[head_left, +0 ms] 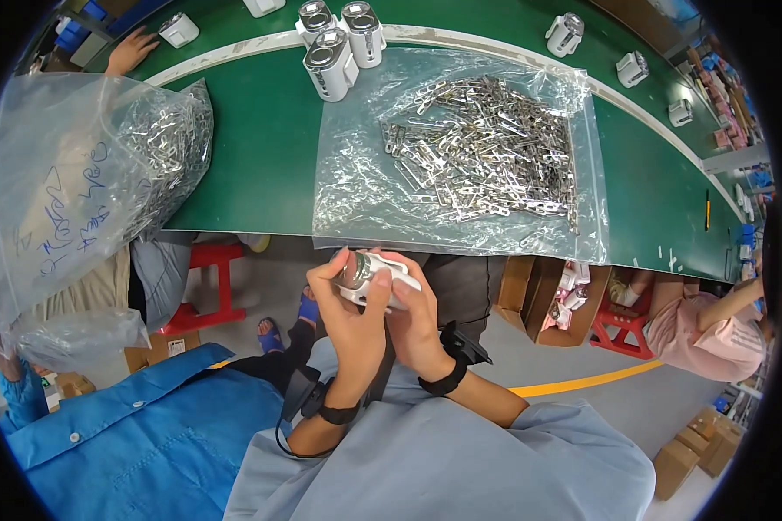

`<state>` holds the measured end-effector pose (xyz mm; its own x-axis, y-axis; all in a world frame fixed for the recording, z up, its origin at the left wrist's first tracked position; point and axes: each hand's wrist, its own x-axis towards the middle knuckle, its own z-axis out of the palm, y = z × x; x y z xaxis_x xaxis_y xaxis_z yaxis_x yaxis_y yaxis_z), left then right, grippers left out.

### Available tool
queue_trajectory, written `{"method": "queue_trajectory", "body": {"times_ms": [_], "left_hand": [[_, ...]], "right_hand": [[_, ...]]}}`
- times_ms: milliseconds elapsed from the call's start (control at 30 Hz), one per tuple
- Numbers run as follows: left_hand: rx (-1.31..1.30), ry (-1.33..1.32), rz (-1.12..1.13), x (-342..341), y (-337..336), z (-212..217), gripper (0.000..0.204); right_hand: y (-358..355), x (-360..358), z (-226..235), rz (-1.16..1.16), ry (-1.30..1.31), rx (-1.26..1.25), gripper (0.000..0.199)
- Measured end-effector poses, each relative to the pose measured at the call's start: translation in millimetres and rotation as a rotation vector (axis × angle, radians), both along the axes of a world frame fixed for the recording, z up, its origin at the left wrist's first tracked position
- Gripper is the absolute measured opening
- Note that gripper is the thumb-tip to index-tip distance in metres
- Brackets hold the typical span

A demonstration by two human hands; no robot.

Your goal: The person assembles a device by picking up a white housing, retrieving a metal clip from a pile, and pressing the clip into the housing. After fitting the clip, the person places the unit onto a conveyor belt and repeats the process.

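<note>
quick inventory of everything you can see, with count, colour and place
held device: one, white and clear, in both hands
standing devices: three, white and silver, table's far side
farther devices: at least five, white, beyond the rail
rail: one, pale, across the top
table: one, green, ahead
metal clips: many, silver, piled on flat bag
flat bag: one, clear, on table
bulky bag: one, clear, left
stools: two, red, left and right
open carton: one, brown, below table
blue garment: one, lower left
wrist straps: two, black, on wrists
left hand: one, on device
right hand: one, on device
</note>
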<state>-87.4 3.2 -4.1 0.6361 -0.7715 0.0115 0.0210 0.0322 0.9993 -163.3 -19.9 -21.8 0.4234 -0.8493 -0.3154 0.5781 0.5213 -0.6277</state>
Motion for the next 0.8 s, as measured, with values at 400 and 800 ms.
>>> {"method": "queue_trajectory", "body": {"times_ms": [400,800], "left_hand": [[0.183,0.069,0.006,-3.1,-34.8,-16.9,0.052],[0.309,0.053,0.131,-5.8,-42.2,-6.6,0.032]], "right_hand": [[-35.6,-1.2,-88.3,0.424,-0.062,0.652,0.050],[-42.7,-14.0,-72.8,0.663,-0.393,0.886,0.055]]}}
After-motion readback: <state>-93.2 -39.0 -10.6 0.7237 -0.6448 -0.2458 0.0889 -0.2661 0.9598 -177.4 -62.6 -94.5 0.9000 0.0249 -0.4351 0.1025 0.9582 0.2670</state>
